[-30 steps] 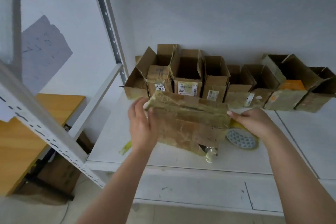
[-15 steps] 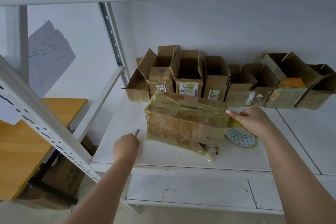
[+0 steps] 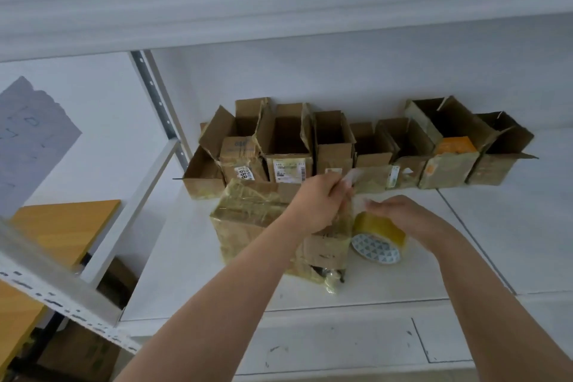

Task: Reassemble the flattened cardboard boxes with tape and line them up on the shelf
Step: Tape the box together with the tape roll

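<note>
From the head camera, the brown cardboard box wrapped in yellowish clear tape stands on the white metal shelf, in front of the row of open-topped cardboard boxes lined against the back wall. Its surface is wrinkled, glossy with tape, and torn at the lower right corner. The roll of yellow packing tape lies just beside its right side. The left hand rests over the box's top right edge with fingers curled, pinching a strip of clear tape. The right hand touches the roll; its grip cannot be told. Half a second ago the left hand hung low at the shelf's front edge; it has since crossed up over the box.
</note>
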{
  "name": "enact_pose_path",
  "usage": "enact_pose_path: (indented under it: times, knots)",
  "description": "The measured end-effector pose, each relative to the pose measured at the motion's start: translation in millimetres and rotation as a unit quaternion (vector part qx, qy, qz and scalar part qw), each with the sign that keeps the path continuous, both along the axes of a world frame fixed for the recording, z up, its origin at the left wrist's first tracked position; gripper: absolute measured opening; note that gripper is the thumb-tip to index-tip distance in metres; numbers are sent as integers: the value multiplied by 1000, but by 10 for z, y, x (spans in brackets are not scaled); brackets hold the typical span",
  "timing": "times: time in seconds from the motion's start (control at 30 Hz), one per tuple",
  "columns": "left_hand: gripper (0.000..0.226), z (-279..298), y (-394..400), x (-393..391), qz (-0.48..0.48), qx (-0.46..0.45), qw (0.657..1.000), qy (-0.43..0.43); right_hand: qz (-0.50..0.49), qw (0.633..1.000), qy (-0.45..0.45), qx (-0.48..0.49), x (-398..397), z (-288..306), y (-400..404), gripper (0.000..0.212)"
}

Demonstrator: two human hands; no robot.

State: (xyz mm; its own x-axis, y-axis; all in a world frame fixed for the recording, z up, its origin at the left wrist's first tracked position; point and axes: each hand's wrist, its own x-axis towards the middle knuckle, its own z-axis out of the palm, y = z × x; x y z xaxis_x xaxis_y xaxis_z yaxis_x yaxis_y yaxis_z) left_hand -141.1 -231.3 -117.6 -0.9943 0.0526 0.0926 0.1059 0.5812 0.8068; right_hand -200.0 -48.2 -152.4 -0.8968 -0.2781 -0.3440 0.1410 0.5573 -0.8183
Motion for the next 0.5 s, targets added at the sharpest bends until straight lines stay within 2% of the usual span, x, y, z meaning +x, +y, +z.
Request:
enact_pose_path:
  times: [0.1,0.17,0.23,0.3,0.33,0.4,0.43,0.5]
  knots:
    - [32,-190,39,-134,18,33,997,-69,45,997,-4,-55,-20,-60,160,18]
    - [33,-292,27,-159,36,27,996,-73,71,996,15,-53,-16,-137,228,11]
    - [33,-320,30,-179,43,33,997,-63,65,996,21,-54,-51,-173,259,10]
    - [33,-337,35,-155,39,19,998,-48,54,998,33,-5,-82,-214,279,24]
    - [32,-371,33,-120,28,-13,998,-47,57,996,44,55,-84,-254,301,32]
    - [30,-534,2,-19,3,-146,989,-33,61,987,53,140,-54,-368,360,43]
    - [28,-586,-11,42,2,-193,981,-26,61,987,56,137,-36,-412,375,41]
    - [28,-584,-30,34,18,-194,981,-8,64,988,88,111,-54,-421,368,29]
